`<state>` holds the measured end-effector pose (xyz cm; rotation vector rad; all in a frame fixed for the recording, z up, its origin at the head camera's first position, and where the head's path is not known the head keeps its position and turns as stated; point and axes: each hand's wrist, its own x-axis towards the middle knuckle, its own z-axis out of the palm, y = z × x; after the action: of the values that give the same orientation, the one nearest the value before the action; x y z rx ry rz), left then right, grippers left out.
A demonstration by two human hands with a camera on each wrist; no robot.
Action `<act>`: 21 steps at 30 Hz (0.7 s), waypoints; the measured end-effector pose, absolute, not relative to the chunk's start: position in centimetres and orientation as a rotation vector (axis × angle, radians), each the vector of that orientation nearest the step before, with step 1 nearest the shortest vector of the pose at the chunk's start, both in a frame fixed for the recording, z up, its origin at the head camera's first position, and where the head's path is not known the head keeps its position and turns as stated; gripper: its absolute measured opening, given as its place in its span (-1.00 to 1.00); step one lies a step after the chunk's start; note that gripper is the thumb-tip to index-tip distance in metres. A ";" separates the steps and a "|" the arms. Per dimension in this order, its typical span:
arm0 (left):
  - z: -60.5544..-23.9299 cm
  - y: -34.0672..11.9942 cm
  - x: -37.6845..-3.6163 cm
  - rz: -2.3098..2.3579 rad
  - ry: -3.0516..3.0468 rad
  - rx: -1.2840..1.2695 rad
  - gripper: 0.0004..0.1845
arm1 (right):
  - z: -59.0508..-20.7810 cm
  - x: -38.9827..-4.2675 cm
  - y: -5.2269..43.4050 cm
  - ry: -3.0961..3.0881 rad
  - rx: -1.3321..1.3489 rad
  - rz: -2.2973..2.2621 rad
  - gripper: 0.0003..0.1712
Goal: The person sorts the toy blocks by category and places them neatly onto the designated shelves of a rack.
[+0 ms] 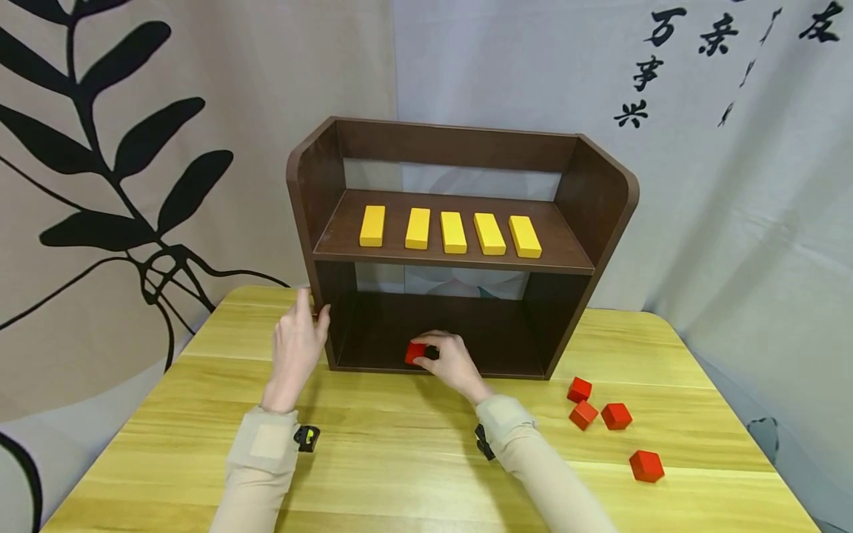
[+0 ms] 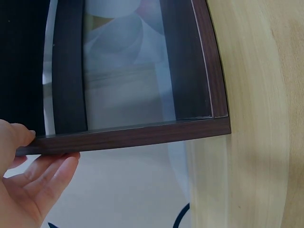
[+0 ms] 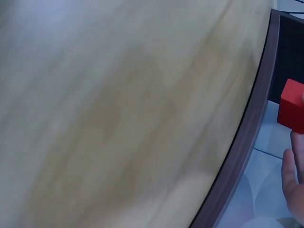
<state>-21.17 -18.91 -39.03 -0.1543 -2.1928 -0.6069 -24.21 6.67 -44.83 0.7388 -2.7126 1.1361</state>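
A dark brown two-tier shelf stands on the table. My right hand pinches a red cube between thumb and fingers, just inside the front of the lower tier. At the right edge of the right wrist view, the same red cube shows with part of the hand. My left hand grips the shelf's left side panel, thumb on one face and fingers on the other. Several yellow blocks lie in a row on the upper tier.
Several loose red cubes lie on the wooden table to the right, in front of the shelf. Behind it hang curtains with a black plant print and black characters.
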 end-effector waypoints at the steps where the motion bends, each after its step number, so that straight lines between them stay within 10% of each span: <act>1: -39.1 -18.9 -21.2 -0.607 -2.192 -0.154 -0.76 | -44.9 -24.2 6.5 -2.719 0.735 1.126 -0.64; 21: -39.0 -19.0 -21.1 -0.602 -2.190 -0.162 -0.75 | -45.2 -23.4 6.8 -2.754 0.960 0.838 -0.52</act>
<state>-21.13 -18.98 -39.00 -0.1617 -2.1895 -0.6024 -23.41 6.82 -45.21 0.9596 -2.7539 0.8378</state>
